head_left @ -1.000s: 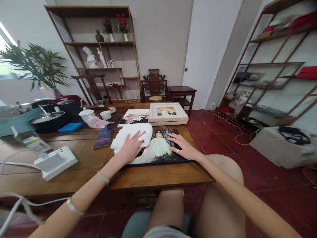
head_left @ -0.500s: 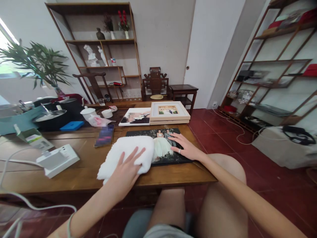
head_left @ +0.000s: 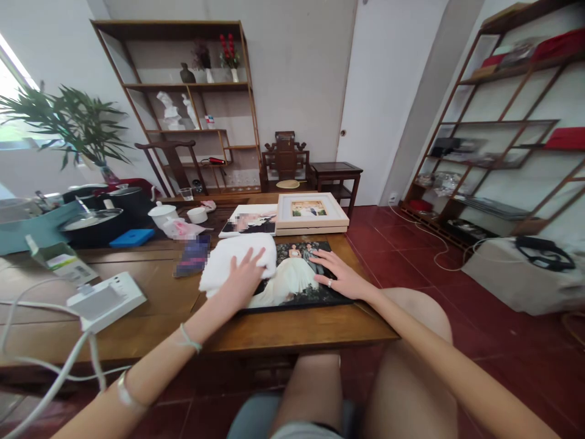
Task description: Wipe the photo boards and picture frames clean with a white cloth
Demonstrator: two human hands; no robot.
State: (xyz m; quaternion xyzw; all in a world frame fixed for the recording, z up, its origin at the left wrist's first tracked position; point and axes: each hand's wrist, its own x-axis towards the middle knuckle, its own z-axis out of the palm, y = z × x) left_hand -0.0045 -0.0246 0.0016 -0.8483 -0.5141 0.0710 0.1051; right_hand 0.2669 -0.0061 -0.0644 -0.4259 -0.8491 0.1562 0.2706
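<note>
On the wooden table (head_left: pixel 311 326) lies a dark wedding photo panel (head_left: pixel 286 280) showing a couple, one in a long white dress. A folded white towel (head_left: pixel 226 251) covers its upper left part. My left hand (head_left: pixel 244 274) rests on the towel, fingers spread and palm down, pressing it against the panel. Fingers apart, my right hand (head_left: pixel 342 277) lies flat on the panel's right side and wears a ring. The panel's left end is partly hidden by the towel and my left hand.
Behind the panel are a pale wooden picture frame (head_left: pixel 313 225) and a white-bordered photo print (head_left: pixel 242 227). To the left lie a purple packet (head_left: pixel 192 256), a white box with a charger (head_left: pixel 107 302), cables and a blue box (head_left: pixel 132 238). A lidded white pot (head_left: pixel 163 214) stands farther back.
My left hand has pushed the towel away from me, toward the panel's far left part, uncovering more of the dress near the front edge. My right hand stays in place.
</note>
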